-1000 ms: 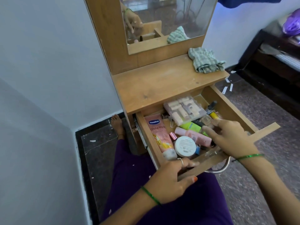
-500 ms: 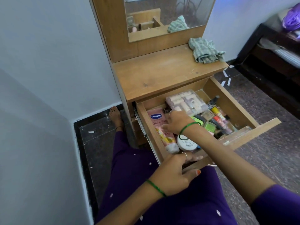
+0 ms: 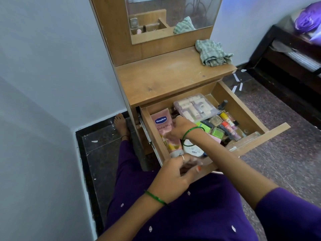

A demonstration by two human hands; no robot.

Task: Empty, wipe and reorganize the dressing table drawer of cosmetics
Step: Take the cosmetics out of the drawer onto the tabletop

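Observation:
The wooden drawer (image 3: 243,108) of the dressing table is pulled out and full of cosmetics. A pink Vaseline tube (image 3: 160,120) lies along its left side, with a white round jar (image 3: 192,150) beside it. At the back is a clear box of small tubes (image 3: 194,106). Several small bottles and a green box (image 3: 217,133) fill the right side. My right hand (image 3: 180,129) reaches across into the drawer, fingers curled over the Vaseline tube. My left hand (image 3: 175,173) grips the drawer front (image 3: 260,138) at its left end.
A crumpled checked cloth (image 3: 212,53) lies at the right rear of the wooden tabletop (image 3: 165,79), below the mirror (image 3: 170,14). White wall is close on the left. My purple-clad legs sit under the drawer, one foot (image 3: 120,124) by the cabinet. A dark bed frame (image 3: 286,54) stands at right.
My right hand moved from the drawer's right front across to the left and closed over the Vaseline tube. The left hand stayed on the drawer front.

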